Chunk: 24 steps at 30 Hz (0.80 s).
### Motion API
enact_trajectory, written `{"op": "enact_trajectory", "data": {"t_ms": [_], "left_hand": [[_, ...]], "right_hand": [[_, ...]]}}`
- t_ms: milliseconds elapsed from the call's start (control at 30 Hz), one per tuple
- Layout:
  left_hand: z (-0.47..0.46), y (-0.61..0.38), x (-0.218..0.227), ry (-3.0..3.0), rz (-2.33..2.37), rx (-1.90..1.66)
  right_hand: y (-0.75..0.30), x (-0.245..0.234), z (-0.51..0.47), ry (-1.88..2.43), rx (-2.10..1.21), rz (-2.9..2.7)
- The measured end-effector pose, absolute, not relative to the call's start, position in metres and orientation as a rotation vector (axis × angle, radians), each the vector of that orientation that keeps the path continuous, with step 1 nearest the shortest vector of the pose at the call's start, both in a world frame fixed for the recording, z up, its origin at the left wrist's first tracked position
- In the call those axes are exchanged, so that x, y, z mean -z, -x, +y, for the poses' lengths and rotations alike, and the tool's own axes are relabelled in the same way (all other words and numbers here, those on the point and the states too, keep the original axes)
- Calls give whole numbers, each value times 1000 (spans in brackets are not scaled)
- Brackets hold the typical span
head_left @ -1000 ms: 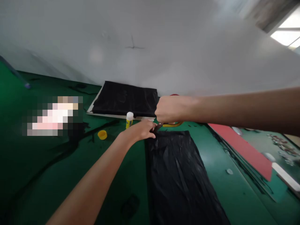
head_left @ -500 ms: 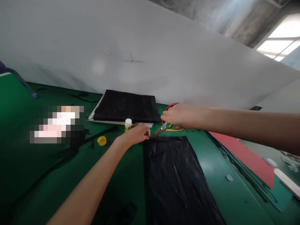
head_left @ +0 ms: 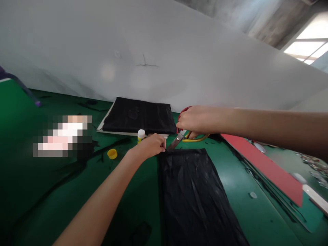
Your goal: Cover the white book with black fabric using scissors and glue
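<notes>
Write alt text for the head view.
The right hand holds scissors with blades at the far edge of a black sheet on a green table; the left hand pinches that edge beside them. A glue stick, yellow cap and black board lie nearby.

Your bare left forearm [head_left: 107,198] reaches up from the lower left. Your left hand [head_left: 151,145] lies knuckles up, fingertips pinched together. Your right forearm [head_left: 269,126] comes in almost level from the right edge. Your right hand [head_left: 196,119] is curled closed, palm down, just beyond the left.
</notes>
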<state>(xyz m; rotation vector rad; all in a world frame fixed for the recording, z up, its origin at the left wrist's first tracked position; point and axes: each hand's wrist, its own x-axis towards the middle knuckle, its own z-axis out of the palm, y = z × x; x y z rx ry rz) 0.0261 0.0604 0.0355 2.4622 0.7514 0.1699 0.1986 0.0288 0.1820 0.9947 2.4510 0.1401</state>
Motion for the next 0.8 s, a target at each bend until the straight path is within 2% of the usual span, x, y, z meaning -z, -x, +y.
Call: {"op": "enact_trajectory", "data": {"t_ms": [133, 267, 367, 533, 667, 800], "left_hand": [[61, -26, -33, -2503, 789, -171], [56, -29, -42, -2555, 904, -217], [40, -39, -59, -2639, 873, -288], [-19, -73, -77, -2818, 507, -291], [-80, -100, -72, -2912, 38, -324], [-134, -127, -64, -2920, -298, -257]], "right_hand": [[-213, -190, 24, -1128, -253, 2302], [-270, -183, -16, -1601, -135, 2166], [-326, -149, -81, -2065, 61, 2108], [-375, -58, -229, -2846, 326, 1683], [-369, -7, -318, -3222, 334, 1374], [-358, 9, -347, -3254, 87, 1533]]}}
